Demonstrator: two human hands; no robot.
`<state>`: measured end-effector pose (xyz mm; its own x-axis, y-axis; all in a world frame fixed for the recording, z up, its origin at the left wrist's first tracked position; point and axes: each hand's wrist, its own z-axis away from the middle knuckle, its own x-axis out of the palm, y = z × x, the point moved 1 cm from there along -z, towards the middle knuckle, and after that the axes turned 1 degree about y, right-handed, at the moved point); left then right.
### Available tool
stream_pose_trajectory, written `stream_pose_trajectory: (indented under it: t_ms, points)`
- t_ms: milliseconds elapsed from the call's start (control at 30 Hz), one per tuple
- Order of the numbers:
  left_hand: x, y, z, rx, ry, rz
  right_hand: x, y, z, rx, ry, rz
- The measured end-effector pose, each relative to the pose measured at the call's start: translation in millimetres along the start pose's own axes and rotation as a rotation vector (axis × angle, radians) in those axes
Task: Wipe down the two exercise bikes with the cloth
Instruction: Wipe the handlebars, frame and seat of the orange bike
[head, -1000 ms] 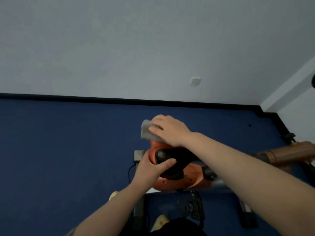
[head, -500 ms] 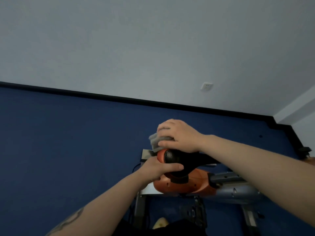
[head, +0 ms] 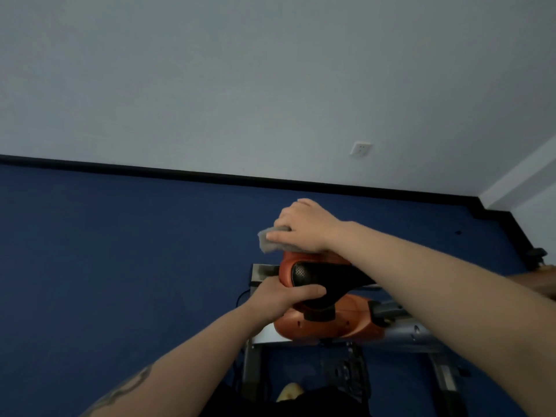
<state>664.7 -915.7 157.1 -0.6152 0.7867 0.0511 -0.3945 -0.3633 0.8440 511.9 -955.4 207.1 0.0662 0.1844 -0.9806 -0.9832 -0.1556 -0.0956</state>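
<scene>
An exercise bike stands below me, with an orange body (head: pixel 355 323) and an orange-and-black saddle (head: pixel 319 275). My right hand (head: pixel 304 227) holds a grey cloth (head: pixel 267 242) and presses it on the far edge of the saddle. Only the cloth's left part shows under the fingers. My left hand (head: pixel 282 299) grips the near side of the saddle, thumb lying across its black top. The bike's silver frame (head: pixel 415 332) runs off to the right under my right forearm.
Blue floor (head: pixel 120 266) spreads to the left and beyond the bike, ending at a black skirting (head: pixel 180 173) and a pale wall with a socket (head: pixel 360 149). A brown object (head: pixel 541 276) shows at the right edge. My shoe tip (head: pixel 288 395) is near the bike's base.
My right hand with the cloth has slid along the saddle's far edge. The left hand keeps its grip. The camera has tilted, shifting the wall and socket in view.
</scene>
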Motion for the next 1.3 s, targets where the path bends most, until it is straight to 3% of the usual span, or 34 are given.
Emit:
stream_pose_trajectory:
  t_ms: [67, 133, 233, 300, 400, 500, 567, 667, 733, 800, 933, 1000, 1100, 1200, 1267, 1300]
  points:
    - [1.5, -4.6, -0.7, -0.007, 0.037, -0.009, 10.7, -14.2, 5.6, 0.022, 0.055, 0.065]
    - [4.4, -8.7, -0.9, 0.038, 0.069, -0.038, 23.4, -32.8, 23.0, -0.171, 0.037, 0.074]
    - [4.0, -9.1, -1.5, 0.067, 0.070, -0.009, 15.9, -16.0, 33.6, -0.196, -0.013, -0.144]
    - [-0.2, -7.7, -2.2, 0.084, 0.066, -0.034, 11.9, 2.5, 31.0, 0.034, 0.080, -0.305]
    - [-7.1, -3.8, -2.2, 0.122, 0.154, -0.158, 22.5, 0.2, 30.2, 0.527, 0.203, -0.444]
    - [-14.1, 1.2, -6.2, 0.257, 0.212, -0.341, 36.6, -19.1, 46.8, 0.398, 0.282, -0.287]
    - [-18.5, 3.3, -10.3, 0.301, 0.199, -0.458, 38.0, -2.5, 70.6, 0.413, 0.253, -0.366]
    - [-20.3, 9.9, -15.3, 0.398, 0.160, -0.634, 46.0, 30.3, 112.4, 0.839, 0.214, -0.325]
    - [-21.6, 15.7, -18.2, 0.425, 0.128, -0.666, 43.8, 32.0, 113.7, 1.007, 0.187, -0.195]
    - [-22.6, 19.1, -19.7, 0.411, 0.096, -0.632, 38.9, 14.2, 84.8, 0.973, 0.207, -0.251]
    - [-24.2, 20.1, -21.2, 0.434, 0.050, -0.602, 31.7, -30.4, 30.0, 0.570, 0.255, -0.297]
    - [-32.2, 22.0, -20.8, 0.442, -0.034, -0.622, 28.4, -23.2, 35.2, 0.497, 0.242, -0.335]
    - [-53.3, 33.3, -27.0, 0.441, -0.123, -0.610, 38.2, 1.3, 66.2, 0.785, 0.306, -0.379]
    - [-63.3, 46.7, -32.3, 0.441, -0.155, -0.680, 44.5, 3.8, 77.8, 1.120, 0.369, -0.136]
    - [-64.5, 51.0, -34.8, 0.470, -0.178, -0.690, 47.5, -11.2, 63.1, 1.118, 0.416, -0.169]
    - [-64.5, 52.3, -35.3, 0.505, -0.197, -0.669, 48.4, -20.2, 56.5, 1.023, 0.441, -0.203]
